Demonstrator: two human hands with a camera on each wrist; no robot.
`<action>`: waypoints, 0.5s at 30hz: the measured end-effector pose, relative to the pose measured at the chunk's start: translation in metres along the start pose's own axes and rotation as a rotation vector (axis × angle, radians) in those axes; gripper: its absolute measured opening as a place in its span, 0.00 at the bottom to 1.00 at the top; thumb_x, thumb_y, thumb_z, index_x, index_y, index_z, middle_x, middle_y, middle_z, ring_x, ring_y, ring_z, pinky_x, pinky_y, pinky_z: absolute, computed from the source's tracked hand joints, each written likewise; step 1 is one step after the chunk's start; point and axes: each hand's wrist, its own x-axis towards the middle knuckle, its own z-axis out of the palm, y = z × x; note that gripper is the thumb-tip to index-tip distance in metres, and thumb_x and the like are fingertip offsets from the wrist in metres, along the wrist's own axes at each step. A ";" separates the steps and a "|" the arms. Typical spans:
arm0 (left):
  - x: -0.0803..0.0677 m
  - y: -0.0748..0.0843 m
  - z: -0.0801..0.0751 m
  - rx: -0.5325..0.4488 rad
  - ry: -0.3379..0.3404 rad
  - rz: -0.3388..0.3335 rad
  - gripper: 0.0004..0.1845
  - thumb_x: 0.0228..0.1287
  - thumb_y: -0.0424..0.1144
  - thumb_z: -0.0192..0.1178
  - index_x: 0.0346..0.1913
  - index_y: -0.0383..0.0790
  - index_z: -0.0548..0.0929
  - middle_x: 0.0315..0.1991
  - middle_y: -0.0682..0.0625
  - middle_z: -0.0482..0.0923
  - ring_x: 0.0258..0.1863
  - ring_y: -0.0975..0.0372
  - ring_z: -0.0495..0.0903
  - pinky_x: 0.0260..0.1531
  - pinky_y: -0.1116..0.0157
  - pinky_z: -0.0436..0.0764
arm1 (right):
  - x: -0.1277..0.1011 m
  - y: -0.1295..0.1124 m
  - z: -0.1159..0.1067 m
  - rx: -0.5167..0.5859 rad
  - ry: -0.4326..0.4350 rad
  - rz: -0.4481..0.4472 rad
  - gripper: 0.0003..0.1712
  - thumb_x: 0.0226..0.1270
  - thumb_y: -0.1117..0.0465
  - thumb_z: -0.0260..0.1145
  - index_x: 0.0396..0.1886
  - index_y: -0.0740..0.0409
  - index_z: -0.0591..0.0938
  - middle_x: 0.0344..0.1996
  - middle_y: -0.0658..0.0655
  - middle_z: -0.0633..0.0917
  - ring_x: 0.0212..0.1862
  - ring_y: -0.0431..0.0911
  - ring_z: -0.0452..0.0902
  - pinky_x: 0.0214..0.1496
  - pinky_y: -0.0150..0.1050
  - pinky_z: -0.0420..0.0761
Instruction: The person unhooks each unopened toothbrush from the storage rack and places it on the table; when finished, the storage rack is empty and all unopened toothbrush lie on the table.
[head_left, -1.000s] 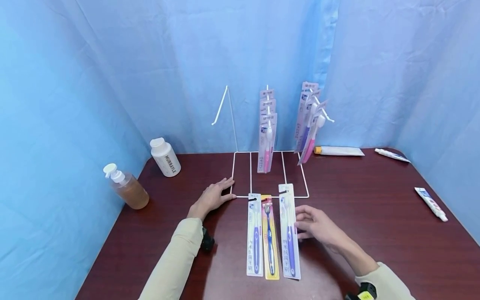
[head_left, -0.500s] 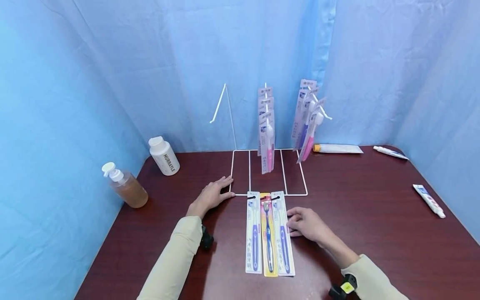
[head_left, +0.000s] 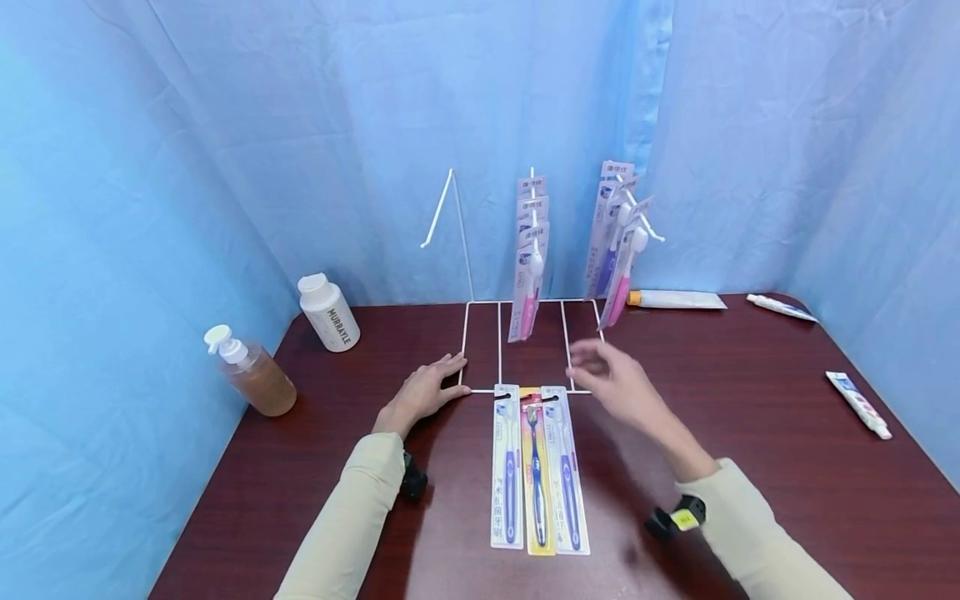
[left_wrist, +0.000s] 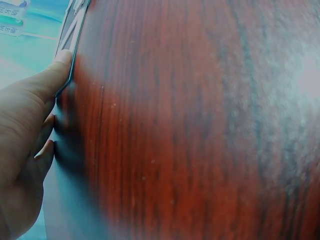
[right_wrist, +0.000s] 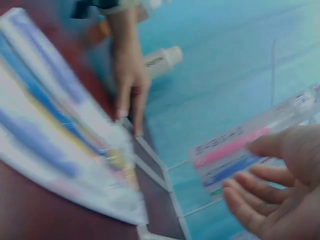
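Change since a second ago: right hand (head_left: pixel 611 385) has lifted off the bench (head_left: pixel 750 467) and moved up from beside the three flat toothbrush packs (head_left: pixel 538 467) to above the rack base's front right corner. It is motion-blurred, fingers spread and relaxed, holding nothing. The rightmost pack, skewed before, now lies straight and flush with the other two. Left hand (head_left: pixel 422 392) has not moved.

Left to right:
- Pump bottle (head_left: pixel 253 377), clear plastic, amber liquid, white pump, at the bench's left edge.
- White cylindrical bottle (head_left: pixel 328 312) with printed lettering, tilted, behind it.
- Left hand flat on the bench, fingers straight, fingertips touching the front left corner of the wire rack (head_left: pixel 480 346); left wrist view shows the thumb against the thin wire. No grip on anything.
- Wire rack: thin white metal, rectangular base, upright hooks. Left hook bare; middle hook carries hanging packs (head_left: pixel 528 267); right hook carries more hanging packs (head_left: pixel 617 242), pink and purple brushes in clear blister on card.
- Three flat packs lie side by side just in front of the rack base: purple brush, yellow card with blue brush, purple brush. Glossy, long rectangles.
- Right hand hovers just right of their top ends, apart from them.
- Toothpaste tubes (head_left: pixel 858 402) along the right and rear edges.
- Bench: dark reddish wood grain, glossy.
- Blue curtain (head_left: pixel 225 125), wrinkled, all around.
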 end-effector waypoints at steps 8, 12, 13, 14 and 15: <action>-0.001 -0.002 0.000 -0.006 -0.004 -0.005 0.34 0.66 0.54 0.58 0.71 0.46 0.66 0.73 0.50 0.59 0.73 0.53 0.58 0.66 0.45 0.61 | 0.061 -0.027 -0.002 0.226 0.050 -0.137 0.28 0.71 0.63 0.58 0.69 0.64 0.66 0.64 0.66 0.72 0.67 0.56 0.67 0.69 0.48 0.66; -0.002 0.000 0.000 -0.012 -0.005 -0.001 0.34 0.66 0.53 0.58 0.71 0.46 0.66 0.73 0.49 0.59 0.73 0.52 0.58 0.67 0.44 0.61 | 0.074 -0.028 0.004 0.255 0.077 -0.145 0.23 0.72 0.65 0.56 0.65 0.65 0.70 0.59 0.66 0.77 0.63 0.55 0.72 0.66 0.43 0.71; -0.002 0.000 -0.001 -0.012 -0.006 0.001 0.34 0.66 0.53 0.58 0.71 0.46 0.66 0.73 0.49 0.59 0.73 0.52 0.58 0.66 0.44 0.61 | 0.075 -0.028 0.006 0.251 0.093 -0.151 0.21 0.72 0.66 0.57 0.62 0.66 0.72 0.57 0.67 0.78 0.59 0.55 0.75 0.63 0.40 0.74; -0.002 0.000 -0.001 -0.011 -0.005 0.002 0.34 0.66 0.53 0.58 0.71 0.45 0.66 0.73 0.49 0.59 0.72 0.52 0.58 0.66 0.44 0.61 | 0.075 -0.028 0.008 0.246 0.108 -0.161 0.19 0.71 0.66 0.57 0.60 0.66 0.74 0.54 0.67 0.80 0.56 0.54 0.77 0.59 0.36 0.76; -0.002 0.000 -0.001 -0.010 -0.007 0.002 0.34 0.66 0.53 0.58 0.71 0.46 0.66 0.73 0.49 0.59 0.72 0.51 0.58 0.66 0.44 0.62 | 0.074 -0.028 0.010 0.240 0.122 -0.173 0.18 0.71 0.66 0.58 0.57 0.67 0.76 0.51 0.66 0.82 0.53 0.54 0.79 0.55 0.32 0.78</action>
